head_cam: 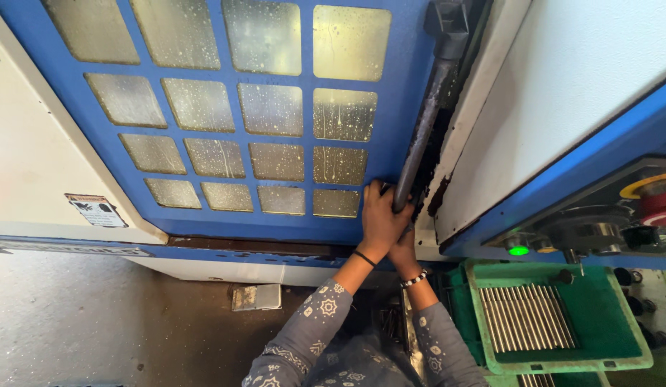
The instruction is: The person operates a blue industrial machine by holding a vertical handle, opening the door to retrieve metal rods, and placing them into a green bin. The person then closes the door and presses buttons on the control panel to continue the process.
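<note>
We are gripping the dark handle (421, 136) on the right edge of the blue door (225, 215), low down near its bottom end. Our left hand (379, 218) is wrapping closed around the bar; our right hand (405, 249) is tucking in just beneath it, and we cannot tell whether its fingers are closing on the bar. The door's windows (272, 107) are looking spattered. To do this well, we are judging that both wrists should be staying straight, pulling along the door's track, fingers clear of the gap beside the white panel (562, 86). A green tray (620, 315) of rods (526, 315) is sitting lower right.
</note>
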